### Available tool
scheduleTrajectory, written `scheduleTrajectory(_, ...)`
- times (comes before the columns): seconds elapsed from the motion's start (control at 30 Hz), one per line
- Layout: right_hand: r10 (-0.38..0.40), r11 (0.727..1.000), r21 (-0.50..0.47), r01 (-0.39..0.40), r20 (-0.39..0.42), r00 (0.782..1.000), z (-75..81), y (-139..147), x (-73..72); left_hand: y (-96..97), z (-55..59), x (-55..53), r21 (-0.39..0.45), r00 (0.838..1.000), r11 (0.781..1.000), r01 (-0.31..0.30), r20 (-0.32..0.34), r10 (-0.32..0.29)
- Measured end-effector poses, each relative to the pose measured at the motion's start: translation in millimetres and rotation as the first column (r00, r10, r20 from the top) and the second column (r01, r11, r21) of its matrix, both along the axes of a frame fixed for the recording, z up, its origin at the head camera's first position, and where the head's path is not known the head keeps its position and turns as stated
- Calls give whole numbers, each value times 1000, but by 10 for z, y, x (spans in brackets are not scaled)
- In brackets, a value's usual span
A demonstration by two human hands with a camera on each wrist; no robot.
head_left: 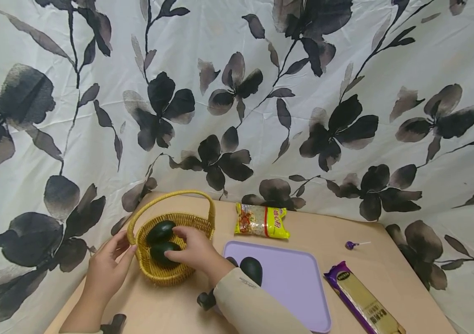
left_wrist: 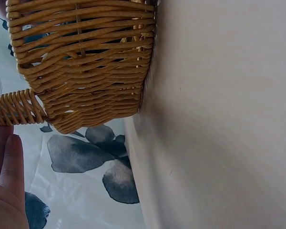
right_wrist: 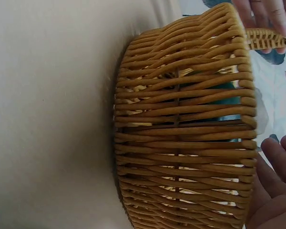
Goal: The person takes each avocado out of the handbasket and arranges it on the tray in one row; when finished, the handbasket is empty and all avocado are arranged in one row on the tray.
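A yellow wicker basket [head_left: 165, 279] with a tall arched handle [head_left: 170, 195] stands on the table's left side. Two dark green avocados [head_left: 160, 232] lie in it, one behind the other. My left hand [head_left: 106, 269] holds the handle's lower left end between thumb and fingers, as the right wrist view also shows. Over the basket's right rim reaches my right hand [head_left: 197, 250], thumb over the nearer avocado [head_left: 161, 255] and fingertips by the farther one, thumb and fingers spread apart. Through the weave, dark green shows in the right wrist view.
A lilac tray [head_left: 291, 287] right of the basket bears an avocado [head_left: 251, 270] and another dark one partly hidden by the right arm. Behind it lies a yellow food bag [head_left: 261, 221]. A purple lollipop [head_left: 350, 245] and a long purple-and-gold packet [head_left: 364, 299] lie farther right. Floral cloth hangs behind.
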State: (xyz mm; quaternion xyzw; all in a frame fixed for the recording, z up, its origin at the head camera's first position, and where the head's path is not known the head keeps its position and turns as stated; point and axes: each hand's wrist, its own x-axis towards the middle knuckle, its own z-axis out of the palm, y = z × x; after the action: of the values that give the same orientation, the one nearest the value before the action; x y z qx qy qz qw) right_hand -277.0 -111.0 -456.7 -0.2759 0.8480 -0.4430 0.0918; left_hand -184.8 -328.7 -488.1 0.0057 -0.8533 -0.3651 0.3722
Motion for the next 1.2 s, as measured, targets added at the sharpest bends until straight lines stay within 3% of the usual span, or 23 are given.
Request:
scheduleTrajectory(0.6,90,974,216,-63,-119,989,-29,-219,-130,-29,21,-4,7,999,1000,31,-16,-30)
scheduleTrajectory(1.2,195,901,414,-129,-120,974,-135,-454,-128,-38,-20,-5,10,999,999,32,3,-32)
